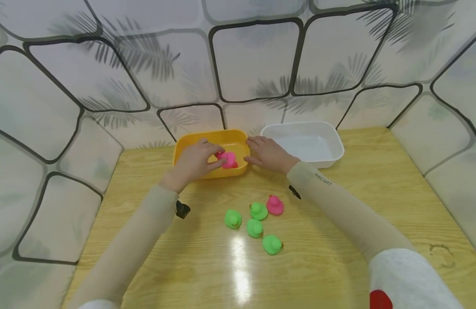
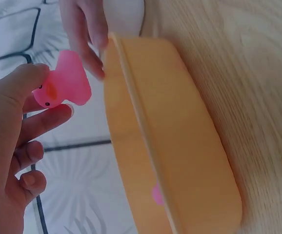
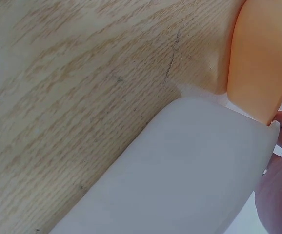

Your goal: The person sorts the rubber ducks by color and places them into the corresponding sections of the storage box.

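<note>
My left hand (image 1: 195,161) pinches a pink rubber duck (image 2: 65,83) between thumb and fingers, over the yellow tub (image 1: 222,136). In the left wrist view the duck is held above the level of the tub's rim, its orange beak and black eyes showing. A bit of pink (image 2: 158,194) shows inside the tub, mostly hidden by its wall. My right hand (image 1: 270,153) rests at the tub's right end, fingers extended and fingertips right at the rim. It lies between the yellow tub and a white tub (image 1: 311,161).
Nearer me on the wooden table (image 1: 164,266) sit several green rubber ducks (image 1: 272,244) and one more pink duck (image 1: 275,206), grouped near the middle. The white tub stands close beside the yellow one. Behind both rises a wall (image 1: 257,60) with a stone pattern.
</note>
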A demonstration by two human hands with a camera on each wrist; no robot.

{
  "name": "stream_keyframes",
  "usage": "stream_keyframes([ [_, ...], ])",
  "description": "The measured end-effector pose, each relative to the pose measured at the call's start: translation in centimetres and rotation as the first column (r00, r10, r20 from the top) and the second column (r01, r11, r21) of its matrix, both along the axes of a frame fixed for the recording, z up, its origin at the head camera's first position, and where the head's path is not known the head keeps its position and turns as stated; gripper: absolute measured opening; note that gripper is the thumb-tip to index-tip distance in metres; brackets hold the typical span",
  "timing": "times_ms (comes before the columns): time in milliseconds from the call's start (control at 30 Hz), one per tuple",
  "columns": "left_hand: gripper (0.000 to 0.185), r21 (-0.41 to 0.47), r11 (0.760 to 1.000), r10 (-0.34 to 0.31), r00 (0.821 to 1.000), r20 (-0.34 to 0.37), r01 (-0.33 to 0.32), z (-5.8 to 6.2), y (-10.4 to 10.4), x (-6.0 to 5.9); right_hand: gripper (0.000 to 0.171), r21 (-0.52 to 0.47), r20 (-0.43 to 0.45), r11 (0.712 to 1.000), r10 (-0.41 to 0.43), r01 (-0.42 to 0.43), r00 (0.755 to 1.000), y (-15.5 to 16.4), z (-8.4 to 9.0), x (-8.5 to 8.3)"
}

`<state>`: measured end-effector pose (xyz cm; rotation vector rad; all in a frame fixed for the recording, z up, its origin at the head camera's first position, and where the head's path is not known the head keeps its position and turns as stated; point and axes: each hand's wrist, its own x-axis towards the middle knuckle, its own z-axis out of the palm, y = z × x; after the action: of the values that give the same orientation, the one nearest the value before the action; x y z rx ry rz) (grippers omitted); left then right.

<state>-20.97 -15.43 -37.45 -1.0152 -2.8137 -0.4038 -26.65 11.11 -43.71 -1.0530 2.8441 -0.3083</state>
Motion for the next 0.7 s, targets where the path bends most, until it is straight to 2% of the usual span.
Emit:
stream_keyframes([
  [133, 0.032, -0.032, 0.997, 0.071, 0.997, 0.038, -0.069, -0.3, -0.8, -1.3, 0.069, -0.008, -0.004, 1.000, 0.002, -0.002, 1.000, 0.0, 0.0, 0.0],
  [300, 0.033, -0.074, 0.989, 0.130, 0.989, 0.072, -0.125, -1.4, -1.7, -2.7, 0.069, -0.008, 0.010, 1.000, -0.001, 0.001, 1.000, 0.1, -0.2, -0.1],
  [500, 0.033, -0.100, 0.978, 0.195, 0.974, 0.117, -0.184, -2.7, -2.6, -3.7, 0.068, -0.019, 0.000, 1.000, 0.011, -0.011, 1.000, 0.1, -0.2, -0.1],
  [700, 0.038, -0.124, 0.963, 0.258, 0.953, 0.157, -0.240, -3.4, -3.1, -4.2, 0.068, -0.021, -0.003, 1.000, 0.015, -0.015, 1.000, 0.1, 0.1, 0.0],
])
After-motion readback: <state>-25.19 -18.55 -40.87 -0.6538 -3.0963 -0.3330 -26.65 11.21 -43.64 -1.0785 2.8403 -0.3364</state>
